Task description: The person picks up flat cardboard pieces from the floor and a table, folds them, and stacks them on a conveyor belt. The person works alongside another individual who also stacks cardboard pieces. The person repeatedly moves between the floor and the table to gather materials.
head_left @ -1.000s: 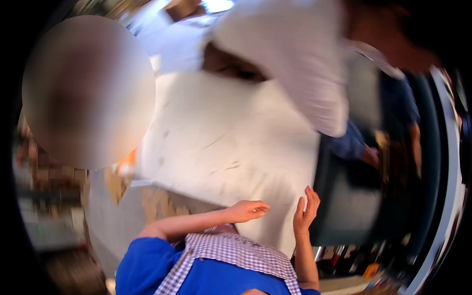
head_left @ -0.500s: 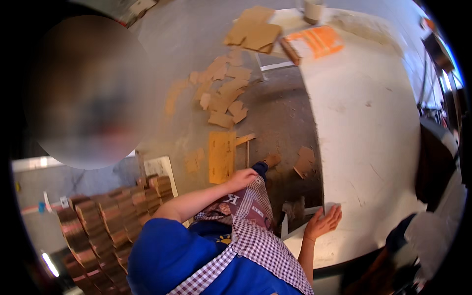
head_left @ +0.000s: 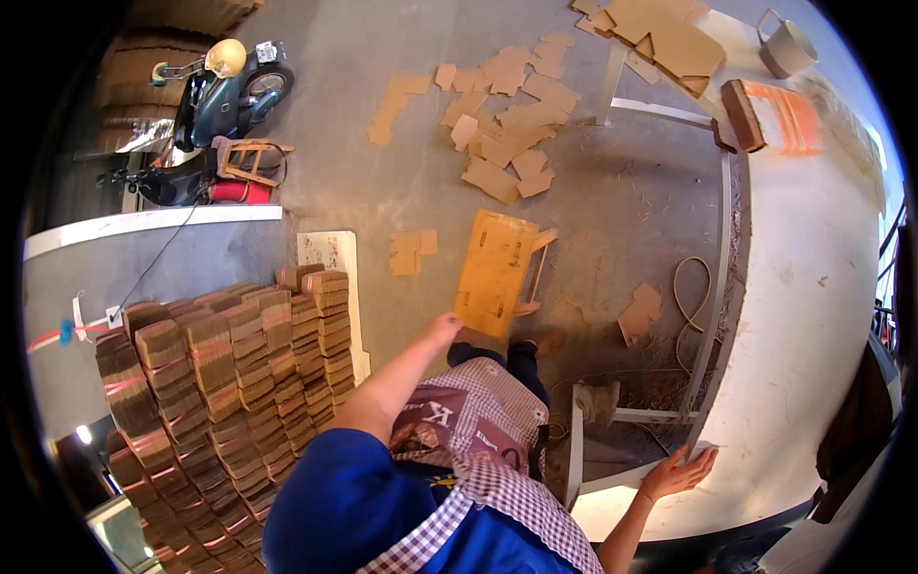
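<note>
Stool (head_left: 494, 272) just beyond left hand (head_left: 444, 327) — grip unclear — right hand (head_left: 677, 472) open on table (head_left: 813, 316).

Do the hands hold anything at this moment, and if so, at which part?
Nothing is held. The left hand reaches down to the near edge of the small wooden stool, fingers not closed on it. The right hand rests open on the white table's edge.

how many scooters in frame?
2, both upper left: a teal scooter, and a dark scooter below it, partly hidden behind a wooden frame. More may sit beyond the rim.
</note>
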Tool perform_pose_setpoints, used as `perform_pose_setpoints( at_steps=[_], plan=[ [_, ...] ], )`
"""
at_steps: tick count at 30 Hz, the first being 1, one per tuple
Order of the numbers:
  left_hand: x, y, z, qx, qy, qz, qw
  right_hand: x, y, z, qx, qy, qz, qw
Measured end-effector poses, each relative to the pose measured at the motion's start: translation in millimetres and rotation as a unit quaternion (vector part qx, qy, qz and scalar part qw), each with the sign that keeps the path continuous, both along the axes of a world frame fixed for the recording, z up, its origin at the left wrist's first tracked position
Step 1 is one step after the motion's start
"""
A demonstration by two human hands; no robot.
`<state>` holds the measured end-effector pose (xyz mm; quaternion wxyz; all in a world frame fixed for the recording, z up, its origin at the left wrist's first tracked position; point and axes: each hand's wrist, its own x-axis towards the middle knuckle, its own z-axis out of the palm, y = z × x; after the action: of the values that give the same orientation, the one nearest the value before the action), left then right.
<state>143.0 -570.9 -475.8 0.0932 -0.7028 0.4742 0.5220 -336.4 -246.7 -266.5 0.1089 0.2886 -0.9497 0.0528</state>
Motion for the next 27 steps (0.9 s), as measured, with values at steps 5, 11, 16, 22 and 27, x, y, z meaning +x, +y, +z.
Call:
perform_pose_setpoints(
  at_steps=[5, 11, 16, 22, 27],
  plan=[
    [-19.1, -16.6, -46.1, -0.191, -0.014, -0.065, 0.979, 44.8, -121.9, 16.5, -0.076, -0.055, 0.183, 0.979],
    [12.2, -91.0, -61.2, -0.145, 0.002, 0.041, 0.989, 181.3, -287.6, -171.0, -0.176, -0.545, -0.018, 0.819],
    [96.2, -154.0, -148.3, -0.166, -0.041, 0.000, 0.985, 246.1, -407.3, -263.3, -0.089, -0.381, 0.100, 0.915],
    [229.0, -224.4, -304.2, -0.040, -0.135, -0.149, 0.979, 277.0, -446.4, -318.5, -0.068, -0.313, -0.012, 0.947],
    [177.3, -304.2, -411.8, -0.044, -0.097, -0.142, 0.984, 280.9, -440.3, -320.8, -0.003, -0.271, -0.035, 0.962]
  ],
)
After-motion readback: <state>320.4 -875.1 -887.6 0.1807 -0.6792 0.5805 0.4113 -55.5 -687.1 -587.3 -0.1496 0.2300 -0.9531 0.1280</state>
